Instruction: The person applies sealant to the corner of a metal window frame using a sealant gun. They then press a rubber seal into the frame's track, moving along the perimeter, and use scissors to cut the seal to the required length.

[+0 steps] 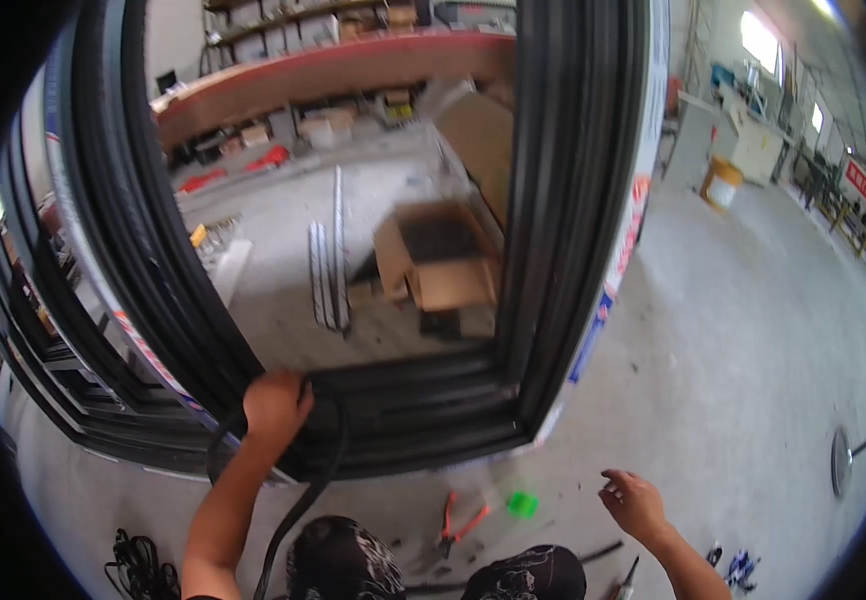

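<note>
My left hand (275, 408) is closed on a black rubber sealing strip (298, 508) at the lower left inside corner of a dark window frame (423, 452). The strip loops beside the wrist and hangs down past my left knee. My right hand (635, 502) is held out over the floor on the right, its fingers loosely bent and apart, with nothing visible in them. Between the hands, on the floor, lie pliers with orange-red handles (467, 522). Near them is a small bright green piece (522, 504), blurred.
More dark frames (48, 290) stand at left. A black strip coil (141, 568) lies at lower left, a slim tool (629, 578) at lower right. Behind the frame are an open cardboard box (453, 285) and metal profiles (328, 270). A round-based stand (841, 462) is far right.
</note>
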The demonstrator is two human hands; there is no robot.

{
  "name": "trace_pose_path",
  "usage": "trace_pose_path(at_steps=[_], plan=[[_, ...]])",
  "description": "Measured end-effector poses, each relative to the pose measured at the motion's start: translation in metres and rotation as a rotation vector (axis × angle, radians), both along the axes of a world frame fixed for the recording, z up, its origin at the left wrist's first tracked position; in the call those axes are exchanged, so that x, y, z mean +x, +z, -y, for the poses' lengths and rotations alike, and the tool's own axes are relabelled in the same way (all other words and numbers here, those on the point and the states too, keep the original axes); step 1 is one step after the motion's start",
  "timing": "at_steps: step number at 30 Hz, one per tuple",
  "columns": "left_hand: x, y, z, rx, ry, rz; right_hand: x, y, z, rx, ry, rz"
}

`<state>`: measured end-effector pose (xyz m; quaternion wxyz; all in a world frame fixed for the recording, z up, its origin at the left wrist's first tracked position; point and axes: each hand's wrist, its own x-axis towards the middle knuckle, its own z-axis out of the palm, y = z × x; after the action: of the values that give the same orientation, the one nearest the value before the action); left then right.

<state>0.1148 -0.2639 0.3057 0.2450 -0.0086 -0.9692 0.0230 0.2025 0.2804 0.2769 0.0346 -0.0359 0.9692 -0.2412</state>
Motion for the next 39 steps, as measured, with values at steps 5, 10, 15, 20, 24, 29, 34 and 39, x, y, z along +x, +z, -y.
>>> trace_pose_path(at_steps=[5, 10, 15, 20, 24, 29, 34, 39], plan=[[0.075, 0.024, 0.058, 0.027, 0.117, -0.057, -0.105, 0.142, 0.158, -0.132, 0.469, -0.484], [0.089, 0.064, 0.073, -0.013, -0.012, -0.237, -0.197, 0.242, 0.247, -0.152, 0.547, -0.89], [0.085, 0.103, 0.098, -0.072, -0.206, -0.255, -0.284, 0.324, 0.327, -0.003, 0.483, -1.174], [0.096, 0.099, 0.125, -0.074, -0.257, -0.141, -0.376, 0.364, 0.418, 0.147, 0.33, -1.153], [0.097, 0.086, 0.135, -0.181, -0.281, -0.079, -0.414, 0.355, 0.44, 0.237, 0.197, -1.062], [0.096, 0.084, 0.142, -0.161, -0.373, -0.212, -0.438, 0.386, 0.419, 0.132, 0.345, -0.936], [0.088, 0.091, 0.146, -0.282, -0.458, -0.328, -0.486, 0.423, 0.406, -0.095, 0.175, -0.636], [0.086, 0.099, 0.147, -0.312, -0.485, -0.325, -0.562, 0.408, 0.37, 0.382, -0.228, -0.7]])
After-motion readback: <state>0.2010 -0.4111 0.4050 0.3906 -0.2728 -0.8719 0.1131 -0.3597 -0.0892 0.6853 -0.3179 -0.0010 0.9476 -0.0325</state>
